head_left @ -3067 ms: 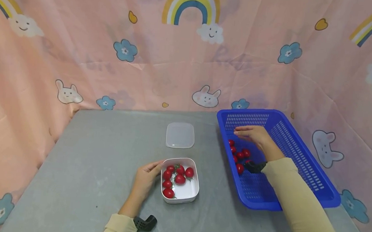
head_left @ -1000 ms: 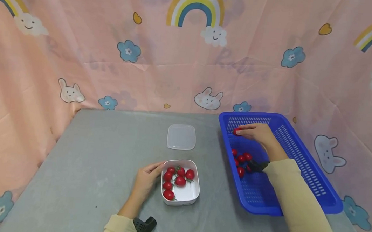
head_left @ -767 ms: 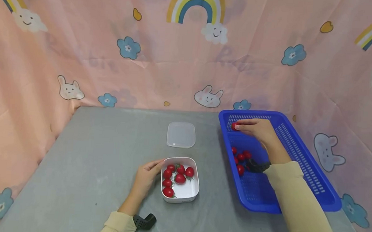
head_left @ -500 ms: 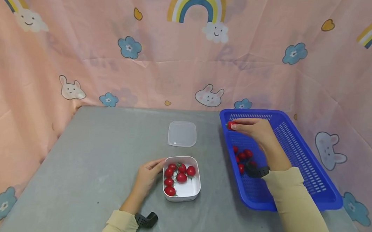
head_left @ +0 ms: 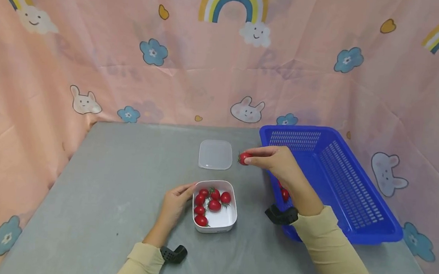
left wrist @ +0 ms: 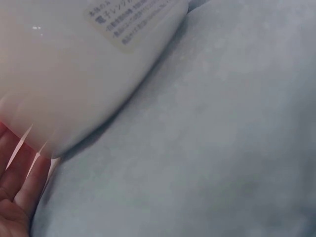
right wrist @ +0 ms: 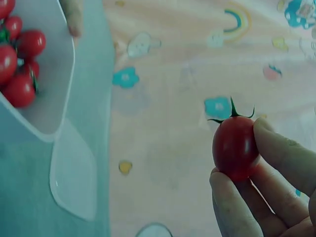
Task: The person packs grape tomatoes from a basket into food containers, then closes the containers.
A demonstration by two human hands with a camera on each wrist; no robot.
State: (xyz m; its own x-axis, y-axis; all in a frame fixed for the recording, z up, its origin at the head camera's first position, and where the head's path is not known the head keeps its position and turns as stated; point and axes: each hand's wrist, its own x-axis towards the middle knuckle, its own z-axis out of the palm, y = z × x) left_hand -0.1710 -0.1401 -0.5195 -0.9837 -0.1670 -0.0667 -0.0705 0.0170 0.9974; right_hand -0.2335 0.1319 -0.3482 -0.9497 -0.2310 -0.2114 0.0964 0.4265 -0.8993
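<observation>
My right hand (head_left: 274,160) pinches a cherry tomato (head_left: 245,158) between thumb and fingers, above the table just left of the blue basket. In the right wrist view, the green stem of the cherry tomato (right wrist: 236,147) points up, away from the palm. A white square container (head_left: 224,225) stands in the middle, with several cherry tomatoes (head_left: 214,205) mostly along its left and far sides. My left hand (head_left: 175,201) touches the container's left side with fairly straight fingers; the left wrist view shows fingers (left wrist: 30,183) against its wall.
The blue slotted basket (head_left: 350,193) stands at the right; a few cherry tomatoes (head_left: 284,194) show in it, partly hidden by my right arm. A translucent lid (head_left: 215,154) lies flat behind the container. A patterned pink curtain (head_left: 185,81) encloses the table's back and sides.
My right hand first reached into the basket, then took hold of a cherry tomato. It has since lifted it leftward over the basket's edge. The left hand has stayed at the container.
</observation>
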